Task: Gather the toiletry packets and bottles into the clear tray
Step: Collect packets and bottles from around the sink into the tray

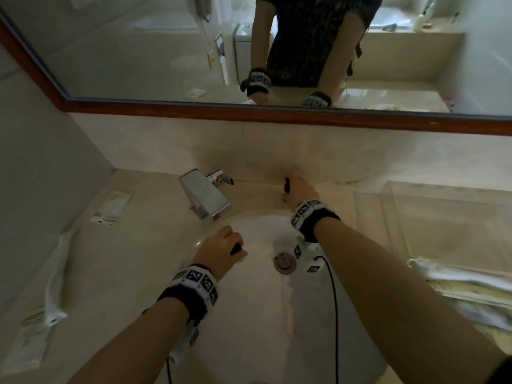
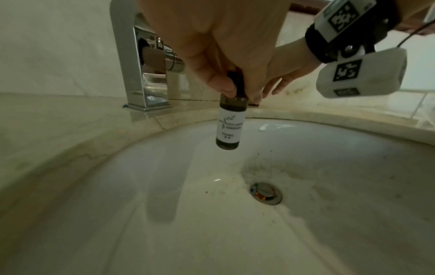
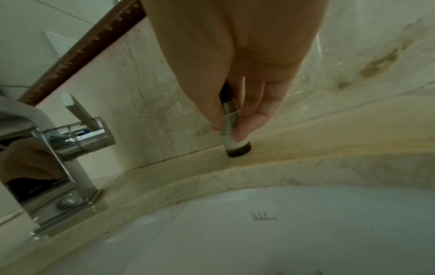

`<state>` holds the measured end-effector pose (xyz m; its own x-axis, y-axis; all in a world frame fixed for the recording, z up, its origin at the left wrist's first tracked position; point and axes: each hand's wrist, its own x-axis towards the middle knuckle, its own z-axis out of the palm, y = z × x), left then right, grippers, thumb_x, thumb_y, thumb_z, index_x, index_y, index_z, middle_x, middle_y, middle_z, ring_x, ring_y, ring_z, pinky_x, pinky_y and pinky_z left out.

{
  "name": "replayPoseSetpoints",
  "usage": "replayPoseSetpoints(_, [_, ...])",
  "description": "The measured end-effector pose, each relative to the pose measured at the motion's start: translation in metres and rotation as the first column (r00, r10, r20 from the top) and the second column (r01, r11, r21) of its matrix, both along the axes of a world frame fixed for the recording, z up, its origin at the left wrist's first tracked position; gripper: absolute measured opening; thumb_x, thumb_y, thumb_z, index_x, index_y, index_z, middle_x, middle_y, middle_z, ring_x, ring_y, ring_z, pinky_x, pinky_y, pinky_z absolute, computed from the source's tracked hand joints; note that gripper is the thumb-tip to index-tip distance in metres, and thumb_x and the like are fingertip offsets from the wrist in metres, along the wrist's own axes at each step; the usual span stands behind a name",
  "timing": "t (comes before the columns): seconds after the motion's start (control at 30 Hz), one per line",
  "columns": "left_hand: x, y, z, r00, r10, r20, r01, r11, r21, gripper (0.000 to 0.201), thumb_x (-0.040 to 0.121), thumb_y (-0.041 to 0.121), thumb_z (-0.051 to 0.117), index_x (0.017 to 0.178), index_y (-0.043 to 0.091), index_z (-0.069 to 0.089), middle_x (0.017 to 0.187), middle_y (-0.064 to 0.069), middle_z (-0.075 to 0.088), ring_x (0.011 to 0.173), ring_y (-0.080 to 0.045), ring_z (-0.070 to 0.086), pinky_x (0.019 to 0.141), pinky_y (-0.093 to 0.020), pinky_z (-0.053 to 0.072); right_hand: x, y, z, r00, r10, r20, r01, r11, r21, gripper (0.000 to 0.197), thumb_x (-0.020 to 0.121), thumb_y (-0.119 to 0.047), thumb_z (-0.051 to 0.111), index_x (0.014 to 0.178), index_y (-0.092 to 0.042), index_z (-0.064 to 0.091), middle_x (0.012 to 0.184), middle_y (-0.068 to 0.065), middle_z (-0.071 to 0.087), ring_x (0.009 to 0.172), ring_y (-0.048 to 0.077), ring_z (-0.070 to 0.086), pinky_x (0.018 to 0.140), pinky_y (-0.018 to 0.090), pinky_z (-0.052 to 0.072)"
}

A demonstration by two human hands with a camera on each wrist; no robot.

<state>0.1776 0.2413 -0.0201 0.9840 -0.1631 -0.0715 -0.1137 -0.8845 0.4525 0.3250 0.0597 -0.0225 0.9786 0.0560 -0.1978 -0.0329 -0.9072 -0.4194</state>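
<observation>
My left hand (image 1: 237, 251) hangs over the white sink and pinches the black cap of a small dark bottle with a white label (image 2: 230, 124); the bottle dangles above the basin. My right hand (image 1: 288, 189) reaches to the ledge behind the sink, by the wall. Its thumb and fingers grip a second small labelled bottle (image 3: 236, 145), which stands upright with its base on the marble. The clear tray (image 1: 443, 187) sits on the counter to the right, with pale packets (image 1: 460, 284) piled at its near end. More packets (image 1: 112, 207) (image 1: 56, 278) lie on the left counter.
A chrome tap (image 1: 205, 195) stands behind the basin, between the hands and slightly left. The drain (image 1: 284, 262) lies below my right wrist. A wood-framed mirror (image 1: 277, 112) runs along the wall above. Another flat packet (image 1: 27, 342) lies at the near left counter edge.
</observation>
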Motion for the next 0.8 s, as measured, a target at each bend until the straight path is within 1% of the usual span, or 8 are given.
replayPoseSetpoints(0.13, [0.005, -0.021, 0.001, 1.000, -0.008, 0.023, 0.008, 1.000, -0.010, 0.022, 0.084, 0.018, 0.066, 0.093, -0.002, 0.065, 0.100, -0.018, 0.058, 0.082, -0.036, 0.061, 0.073, -0.038, 0.049, -0.014, -0.003, 0.000, 0.996, 0.062, 0.066, -0.068, 0.993, 0.095, 0.027, 0.094, -0.009, 0.048, 0.122, -0.010, 0.047, 0.112, 0.017, 0.061, 0.092, 0.035, 0.061, 0.079, 0.043, 0.054])
replayPoseSetpoints(0.2, [0.009, -0.031, 0.001, 0.999, -0.020, 0.037, 0.020, 1.000, 0.002, 0.022, 0.084, 0.019, 0.066, 0.092, -0.001, 0.065, 0.099, -0.017, 0.058, 0.080, -0.037, 0.060, 0.073, -0.041, 0.051, -0.026, -0.004, 0.003, 0.992, 0.101, 0.078, -0.111, 0.985, 0.136, 0.026, 0.093, -0.008, 0.049, 0.119, -0.011, 0.046, 0.106, 0.018, 0.063, 0.087, 0.035, 0.062, 0.075, 0.044, 0.054])
replayPoseSetpoints(0.3, [0.012, -0.047, 0.004, 0.999, -0.008, 0.044, 0.007, 1.000, 0.030, 0.022, 0.085, 0.021, 0.065, 0.092, 0.000, 0.063, 0.100, -0.016, 0.055, 0.080, -0.036, 0.059, 0.071, -0.041, 0.051, -0.046, -0.011, 0.007, 0.989, 0.149, 0.003, -0.145, 0.958, 0.247, 0.031, 0.092, -0.007, 0.051, 0.122, -0.009, 0.045, 0.105, 0.020, 0.064, 0.077, 0.030, 0.058, 0.066, 0.036, 0.048])
replayPoseSetpoints(0.4, [0.014, -0.065, 0.008, 0.997, -0.001, 0.076, -0.002, 0.999, 0.042, 0.020, 0.083, 0.019, 0.067, 0.090, 0.000, 0.063, 0.098, -0.017, 0.056, 0.078, -0.037, 0.059, 0.069, -0.041, 0.050, -0.067, -0.019, 0.011, 0.981, 0.184, -0.060, -0.154, 0.929, 0.335, 0.036, 0.090, -0.008, 0.055, 0.125, -0.009, 0.044, 0.108, 0.021, 0.063, 0.083, 0.033, 0.061, 0.068, 0.032, 0.047])
replayPoseSetpoints(0.43, [0.014, -0.071, 0.010, 0.996, -0.006, 0.088, 0.002, 0.999, 0.043, 0.019, 0.083, 0.017, 0.067, 0.090, 0.000, 0.063, 0.097, -0.017, 0.056, 0.077, -0.037, 0.059, 0.068, -0.041, 0.050, -0.074, -0.024, 0.013, 0.982, 0.179, -0.060, -0.147, 0.924, 0.353, 0.038, 0.089, -0.008, 0.057, 0.125, -0.009, 0.044, 0.108, 0.022, 0.063, 0.085, 0.034, 0.062, 0.069, 0.033, 0.049])
replayPoseSetpoints(0.53, [0.013, -0.092, 0.016, 0.994, -0.017, 0.105, 0.011, 0.999, 0.052, 0.016, 0.083, 0.014, 0.065, 0.092, 0.000, 0.064, 0.097, -0.018, 0.055, 0.077, -0.037, 0.059, 0.067, -0.039, 0.047, -0.091, -0.042, 0.020, 0.992, 0.121, -0.048, -0.090, 0.904, 0.418, 0.041, 0.087, -0.007, 0.060, 0.124, -0.010, 0.043, 0.106, 0.022, 0.063, 0.082, 0.033, 0.061, 0.068, 0.036, 0.050])
replayPoseSetpoints(0.67, [0.011, -0.127, 0.030, 0.988, -0.013, 0.152, 0.010, 1.000, 0.018, 0.016, 0.083, 0.012, 0.064, 0.093, -0.001, 0.064, 0.098, -0.018, 0.056, 0.077, -0.037, 0.058, 0.066, -0.036, 0.044, -0.109, -0.082, 0.034, 1.000, 0.016, -0.007, -0.011, 0.890, 0.457, 0.040, 0.087, -0.010, 0.061, 0.123, -0.010, 0.042, 0.105, 0.021, 0.063, 0.088, 0.037, 0.064, 0.071, 0.040, 0.054])
replayPoseSetpoints(0.8, [0.007, -0.171, 0.045, 0.972, -0.044, 0.230, 0.051, 0.998, -0.023, 0.017, 0.082, 0.009, 0.065, 0.095, -0.002, 0.065, 0.099, -0.020, 0.057, 0.077, -0.038, 0.059, 0.067, -0.035, 0.045, -0.129, -0.134, 0.052, 0.991, -0.109, 0.074, 0.064, 0.889, 0.454, 0.040, 0.086, -0.014, 0.063, 0.122, -0.009, 0.046, 0.110, 0.018, 0.063, 0.095, 0.034, 0.063, 0.076, 0.039, 0.053])
